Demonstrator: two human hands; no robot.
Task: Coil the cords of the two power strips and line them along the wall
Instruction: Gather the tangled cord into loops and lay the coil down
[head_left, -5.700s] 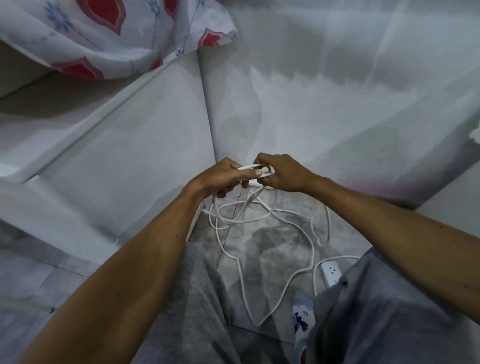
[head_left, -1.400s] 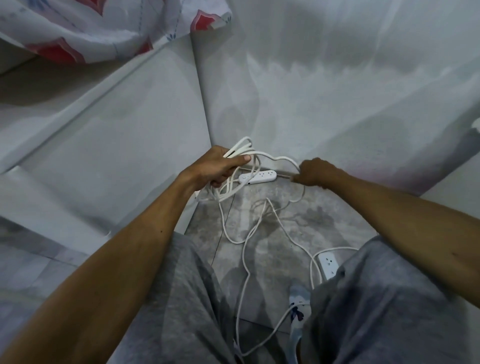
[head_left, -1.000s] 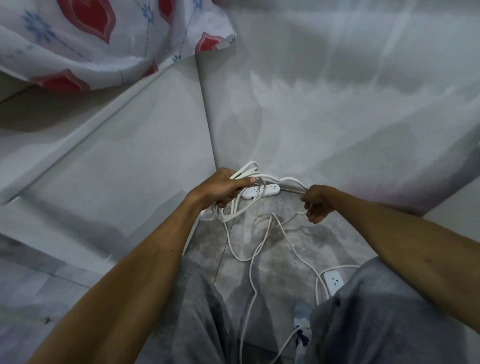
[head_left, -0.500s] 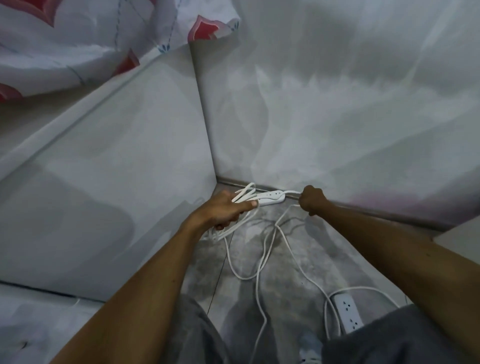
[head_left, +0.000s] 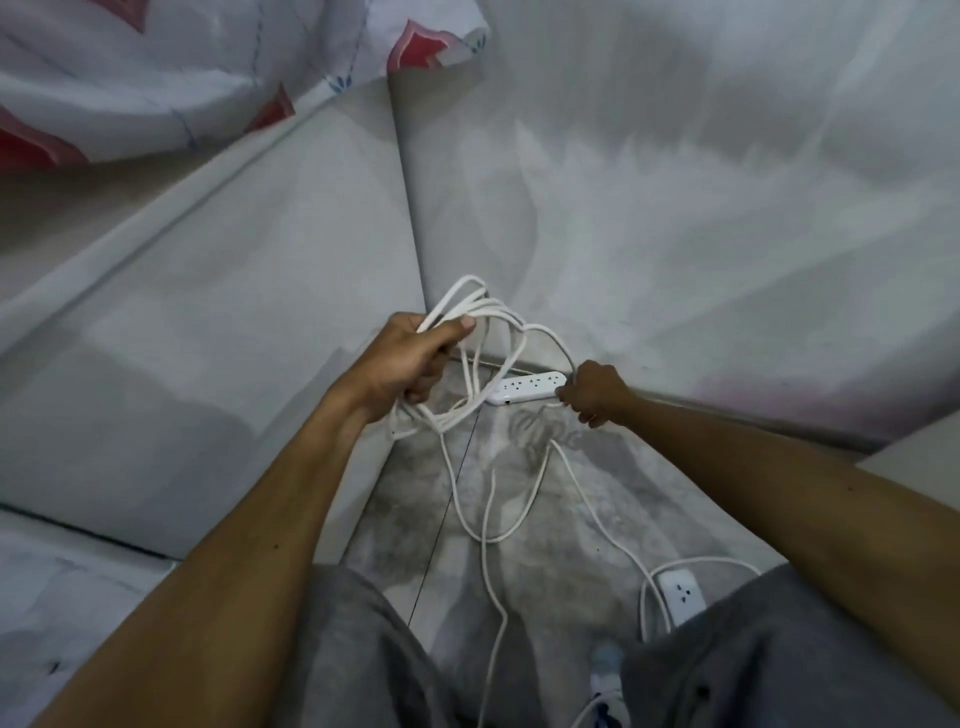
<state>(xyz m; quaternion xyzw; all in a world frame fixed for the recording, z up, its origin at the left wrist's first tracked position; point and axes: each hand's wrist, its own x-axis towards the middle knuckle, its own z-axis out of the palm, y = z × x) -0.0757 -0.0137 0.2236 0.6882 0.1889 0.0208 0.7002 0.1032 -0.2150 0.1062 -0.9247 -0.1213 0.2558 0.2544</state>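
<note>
By the far wall (head_left: 675, 234), left hand (head_left: 410, 358) grips cord loops (head_left: 467, 312); right hand (head_left: 595, 392) pinches cord beside a strip (head_left: 527, 388). No readable writing.

Two pale grey walls (head_left: 675, 218) meet at a corner (head_left: 410, 218) in dim light. The floor (head_left: 561, 499) is mottled grey tile with a dark seam. A white cloth with red shapes (head_left: 156, 78) hangs at upper left.

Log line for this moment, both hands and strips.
left hand: cord loops | right hand: cord | strip: by wall | second strip: near knee
</note>
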